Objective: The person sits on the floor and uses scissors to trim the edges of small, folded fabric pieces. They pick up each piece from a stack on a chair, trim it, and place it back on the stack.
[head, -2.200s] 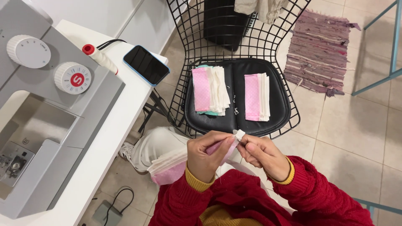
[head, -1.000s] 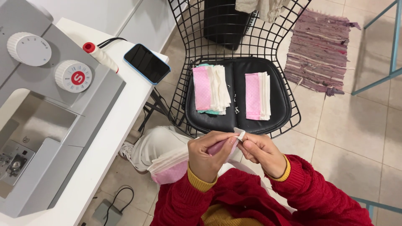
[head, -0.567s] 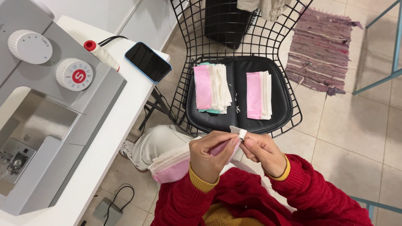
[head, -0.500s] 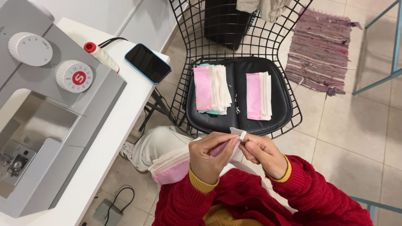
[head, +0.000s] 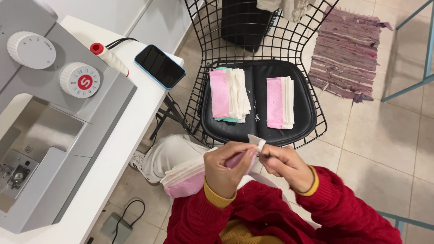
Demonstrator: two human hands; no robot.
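Little has shifted since earlier: both hands, left hand [head: 224, 168] and right hand [head: 285, 163], stay pinched together on a small pink-and-white fabric piece [head: 256, 144] just below the wire chair [head: 253, 68], where two finished-looking stacks [head: 228, 94] lie while more pieces wait on the lap.

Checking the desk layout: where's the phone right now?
In the head view the phone lies face up at the white table's far corner, right of the sewing machine and left of the wire chair.

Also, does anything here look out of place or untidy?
Mostly tidy. The left fabric stack on the chair cushion is fanned out unevenly, unlike the neater right stack. Small scraps lie between them.
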